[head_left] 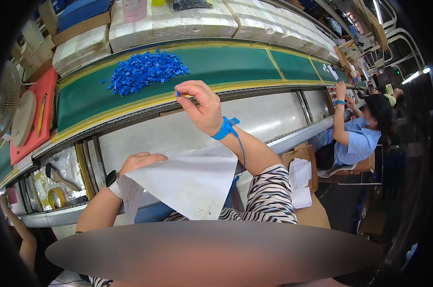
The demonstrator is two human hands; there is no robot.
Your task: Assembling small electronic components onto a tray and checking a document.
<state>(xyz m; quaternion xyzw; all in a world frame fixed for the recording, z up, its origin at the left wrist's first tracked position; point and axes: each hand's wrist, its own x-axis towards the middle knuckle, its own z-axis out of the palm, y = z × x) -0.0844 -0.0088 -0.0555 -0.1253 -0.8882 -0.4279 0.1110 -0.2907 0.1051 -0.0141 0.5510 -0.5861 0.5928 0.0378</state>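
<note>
My right hand is raised over the near rail of the green conveyor belt. Thumb and forefinger pinch a small blue plastic piece. A heap of similar blue pieces lies on the belt beyond it, to the left. Lower and further left, my left hand is closed at the upper left edge of a white sheet of paper, which partly hides it. The sheet slopes down over my lap, with small specks near its lower corner.
A fan and a red board with a round disc stand at the left. Below it, a tray holds a brush and yellow tape. White foam blocks line the far side. A co-worker sits at the right. A blue wrist strap's cord hangs from my right wrist.
</note>
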